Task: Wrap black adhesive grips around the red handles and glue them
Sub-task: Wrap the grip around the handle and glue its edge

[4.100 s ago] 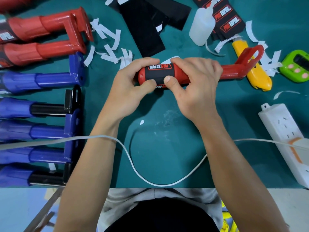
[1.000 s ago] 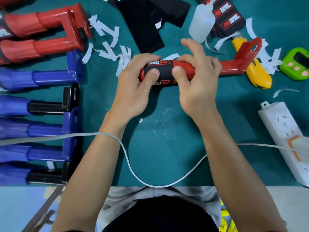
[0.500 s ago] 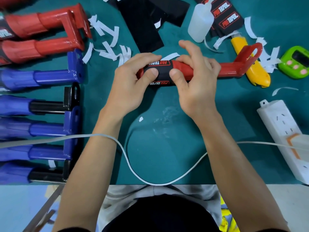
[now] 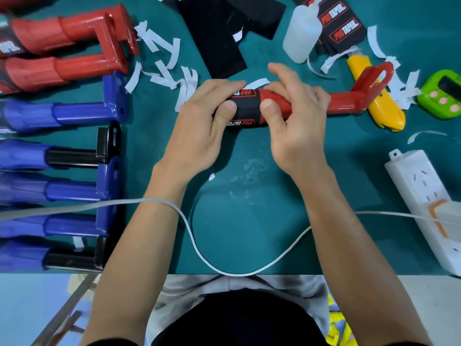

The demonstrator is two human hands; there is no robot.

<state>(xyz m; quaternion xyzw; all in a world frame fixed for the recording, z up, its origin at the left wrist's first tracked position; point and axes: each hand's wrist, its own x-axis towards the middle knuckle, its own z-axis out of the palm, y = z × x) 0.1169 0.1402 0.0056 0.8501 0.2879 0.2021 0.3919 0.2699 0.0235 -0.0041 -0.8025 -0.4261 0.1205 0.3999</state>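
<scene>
A red handle (image 4: 346, 102) lies across the middle of the green mat, its bracket end pointing right. A black adhesive grip (image 4: 247, 108) with red-and-white lettering is wrapped around its left part. My left hand (image 4: 199, 126) grips the handle's left end, thumb pressed on the black grip. My right hand (image 4: 296, 113) holds the handle just right of the grip, thumb on the grip's edge, index finger lifted. A white glue bottle (image 4: 300, 33) stands behind. More printed black grips (image 4: 341, 23) and plain black sheets (image 4: 214, 33) lie at the back.
Two red handles (image 4: 64, 53) with grips and several blue handles (image 4: 62, 113) lie in a row at left. White backing strips (image 4: 169, 68) litter the mat. A yellow utility knife (image 4: 384, 113), green timer (image 4: 444, 96), white power strip (image 4: 424, 203) and white cable (image 4: 199, 248) are nearby.
The handle has been rolled in my hands, so different lettering on the grip faces up. My right index finger has lifted off the handle. Both thumbs have shifted onto the black grip.
</scene>
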